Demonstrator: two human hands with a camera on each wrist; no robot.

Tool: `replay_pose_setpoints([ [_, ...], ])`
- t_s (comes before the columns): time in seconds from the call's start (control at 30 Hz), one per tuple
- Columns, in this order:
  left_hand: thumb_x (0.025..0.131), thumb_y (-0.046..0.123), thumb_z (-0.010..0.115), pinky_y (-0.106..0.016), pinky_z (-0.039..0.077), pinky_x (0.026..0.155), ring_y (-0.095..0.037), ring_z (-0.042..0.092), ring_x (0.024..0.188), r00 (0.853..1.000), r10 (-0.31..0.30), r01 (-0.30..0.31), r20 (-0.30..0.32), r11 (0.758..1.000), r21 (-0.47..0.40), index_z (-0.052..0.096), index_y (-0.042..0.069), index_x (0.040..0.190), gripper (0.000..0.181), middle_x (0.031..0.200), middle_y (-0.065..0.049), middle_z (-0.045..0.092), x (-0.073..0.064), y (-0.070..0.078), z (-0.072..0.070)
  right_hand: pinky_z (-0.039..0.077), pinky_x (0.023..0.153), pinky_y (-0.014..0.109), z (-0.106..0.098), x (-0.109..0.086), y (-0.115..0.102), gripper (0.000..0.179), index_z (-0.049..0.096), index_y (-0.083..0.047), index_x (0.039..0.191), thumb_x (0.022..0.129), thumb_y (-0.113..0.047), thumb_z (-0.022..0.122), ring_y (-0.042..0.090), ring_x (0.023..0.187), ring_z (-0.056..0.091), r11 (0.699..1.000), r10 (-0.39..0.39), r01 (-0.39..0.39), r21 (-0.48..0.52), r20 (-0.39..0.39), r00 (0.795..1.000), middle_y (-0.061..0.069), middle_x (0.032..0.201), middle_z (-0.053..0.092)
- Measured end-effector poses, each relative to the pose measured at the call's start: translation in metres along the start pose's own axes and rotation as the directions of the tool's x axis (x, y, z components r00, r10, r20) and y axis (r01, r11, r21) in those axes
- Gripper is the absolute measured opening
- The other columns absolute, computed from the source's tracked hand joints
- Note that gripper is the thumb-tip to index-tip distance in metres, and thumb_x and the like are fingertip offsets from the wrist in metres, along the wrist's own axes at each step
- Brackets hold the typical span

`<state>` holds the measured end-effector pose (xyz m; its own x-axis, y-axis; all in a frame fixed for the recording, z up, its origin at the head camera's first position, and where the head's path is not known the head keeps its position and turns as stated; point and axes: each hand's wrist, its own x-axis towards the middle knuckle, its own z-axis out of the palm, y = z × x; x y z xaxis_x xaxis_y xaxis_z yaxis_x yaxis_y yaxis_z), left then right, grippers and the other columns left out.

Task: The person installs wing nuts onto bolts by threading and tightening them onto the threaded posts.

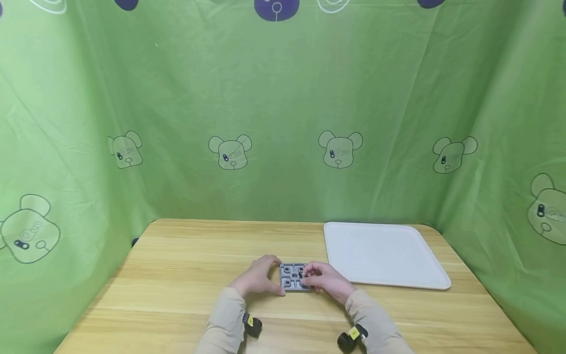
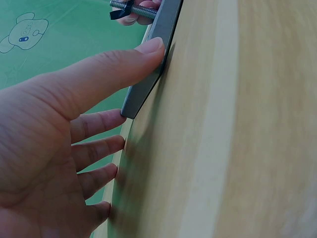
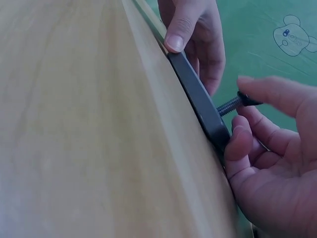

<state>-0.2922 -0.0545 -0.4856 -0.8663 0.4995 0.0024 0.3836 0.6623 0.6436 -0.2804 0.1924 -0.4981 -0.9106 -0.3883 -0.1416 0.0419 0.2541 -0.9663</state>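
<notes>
A grey square plate (image 1: 294,282) with raised ribs and round holes lies on the table in the head view. My left hand (image 1: 260,278) holds its left side, thumb at the near corner and fingers at the far one. In the left wrist view, the thumb presses the edge of the plate (image 2: 148,84). A threaded bolt (image 3: 229,106) with a black wing-shaped piece (image 2: 120,12) near its top rises from the plate's right part. My right hand (image 1: 328,280) pinches it at the black piece. The fingers partly hide the bolt in the head view.
A white tray (image 1: 384,253) lies at the back right of the wooden table (image 1: 185,275), just beyond my right hand. Green curtains (image 1: 283,88) with bear prints surround the table's back and sides. A small black camera is strapped to each wrist.
</notes>
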Motion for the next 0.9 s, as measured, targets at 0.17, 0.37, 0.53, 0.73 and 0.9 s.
replay_pose_setpoints([
  [0.17, 0.063, 0.035, 0.087, -0.056, 0.024, 0.12, -0.033, 0.044, 0.135, 1.0, -0.001, 0.001, 0.002, 1.0, 0.003, 0.051, 0.006, 0.133, 0.084, 0.143, -0.014, 0.05, 0.0003, -0.0006, 0.0007, 0.047, 0.059, 0.017, -0.0047, -0.0003, 0.0031, 0.027, 0.056, 0.004, 0.108, 0.083, -0.006, 0.06, 0.009, 0.07, 0.048, 0.999, -0.014, 0.012, 0.031, 0.066, 0.998, 0.004, 0.096, 0.055],
  [0.37, 0.063, 0.035, 0.088, -0.056, 0.025, 0.12, -0.033, 0.044, 0.135, 1.0, -0.006, 0.006, 0.003, 1.0, 0.004, 0.051, 0.007, 0.133, 0.084, 0.142, -0.013, 0.051, 0.0004, -0.0008, 0.0012, 0.048, 0.061, 0.017, -0.0073, -0.0017, 0.0032, 0.028, 0.055, 0.009, 0.112, 0.09, -0.008, 0.051, 0.011, 0.078, 0.049, 0.996, -0.016, 0.009, 0.09, 0.083, 0.996, 0.003, 0.094, 0.053],
  [0.53, 0.062, 0.035, 0.088, -0.055, 0.027, 0.119, -0.033, 0.045, 0.134, 1.0, -0.005, 0.005, 0.002, 1.0, 0.003, 0.051, 0.007, 0.132, 0.084, 0.142, -0.013, 0.051, 0.0002, -0.0005, 0.0012, 0.047, 0.06, 0.016, -0.0074, -0.0021, 0.0026, 0.033, 0.054, 0.013, 0.114, 0.097, -0.016, 0.051, 0.012, 0.079, 0.049, 0.995, -0.031, 0.023, 0.093, 0.085, 0.996, 0.002, 0.09, 0.053],
  [0.73, 0.063, 0.035, 0.088, -0.056, 0.026, 0.119, -0.033, 0.045, 0.134, 1.0, -0.006, 0.006, 0.004, 1.0, 0.003, 0.051, 0.007, 0.133, 0.084, 0.141, -0.013, 0.052, -0.0001, -0.0002, 0.0007, 0.047, 0.06, 0.017, -0.006, -0.0023, 0.0019, 0.034, 0.053, 0.013, 0.116, 0.094, -0.012, 0.053, 0.012, 0.079, 0.049, 0.996, -0.029, 0.022, 0.084, 0.08, 0.996, 0.003, 0.09, 0.054],
  [0.9, 0.063, 0.035, 0.088, -0.057, 0.026, 0.119, -0.033, 0.045, 0.134, 1.0, -0.006, 0.006, 0.003, 1.0, 0.004, 0.051, 0.007, 0.133, 0.084, 0.141, -0.012, 0.052, -0.0003, -0.0006, 0.0006, 0.048, 0.061, 0.018, -0.0061, -0.0023, 0.0026, 0.036, 0.054, 0.013, 0.118, 0.091, -0.01, 0.056, 0.011, 0.079, 0.051, 0.998, -0.031, 0.026, 0.061, 0.082, 0.996, 0.003, 0.093, 0.057],
])
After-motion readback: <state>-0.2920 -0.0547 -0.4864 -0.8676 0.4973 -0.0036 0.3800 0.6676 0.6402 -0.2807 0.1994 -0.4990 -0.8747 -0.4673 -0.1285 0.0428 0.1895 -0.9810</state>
